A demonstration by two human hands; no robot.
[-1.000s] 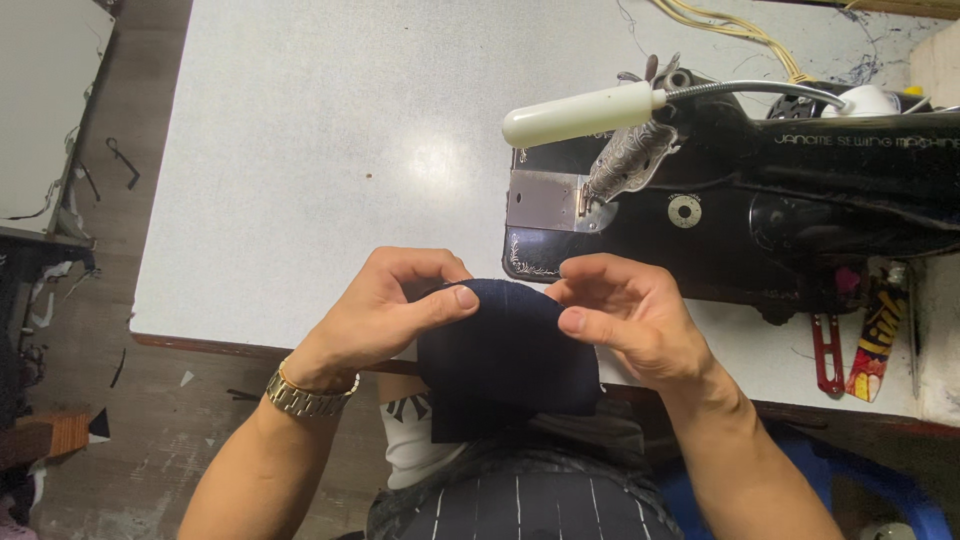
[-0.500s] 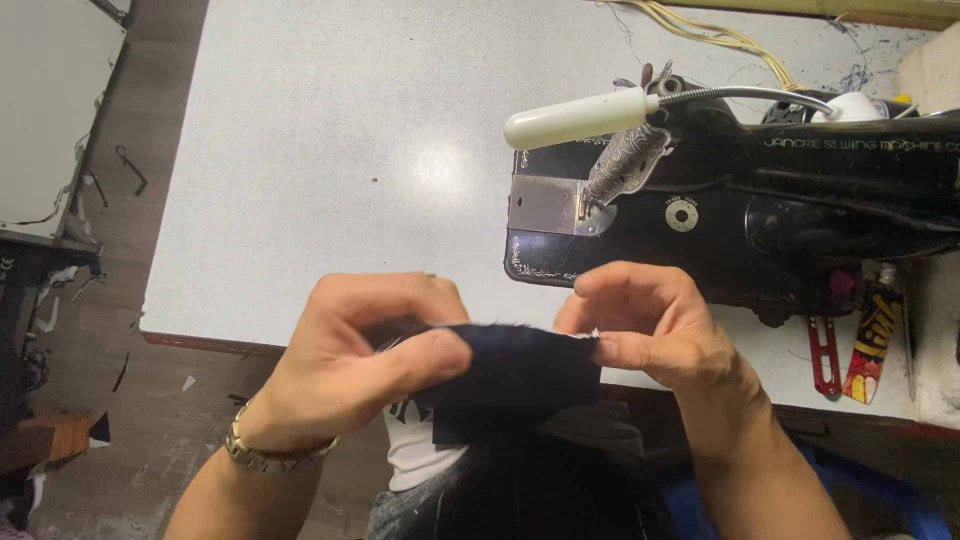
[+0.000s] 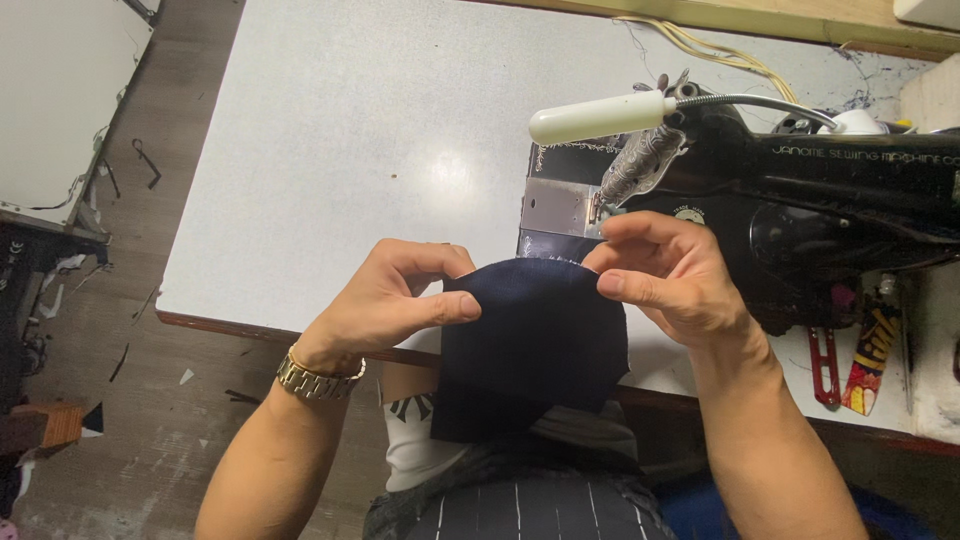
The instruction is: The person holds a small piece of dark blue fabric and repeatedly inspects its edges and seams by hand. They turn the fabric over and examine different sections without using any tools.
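Right now both hands hold one piece of dark navy fabric (image 3: pixel 535 340) up over the near edge of the white worktop (image 3: pixel 340 150). The left hand (image 3: pixel 395 300) is closed on the cloth's left edge, thumb laid across the front and fingers curled behind it; a gold metal watch (image 3: pixel 318 378) sits on that wrist. The right hand (image 3: pixel 665 280) pinches the cloth's upper right edge between thumb and forefinger, the other fingers bent above. The fabric's top edge curves between the two hands, and its lower part hangs down past the worktop's edge toward the person's lap, where pinstriped dark cloth (image 3: pixel 530 505) shows.

Just behind the hands stands a black sewing machine (image 3: pixel 800 200), its metal needle plate (image 3: pixel 560 207) close to the cloth's top edge; whether they touch cannot be told. A white-headed gooseneck lamp (image 3: pixel 600 117) reaches out over the plate. To the right, near the worktop's edge, lie red-handled scissors (image 3: pixel 825 365) beside a brightly patterned strip (image 3: pixel 872 355). Yellowish cables (image 3: pixel 715 50) trail along the far side of the worktop. At the left, a grey floor (image 3: pixel 90 400) carries small scraps.
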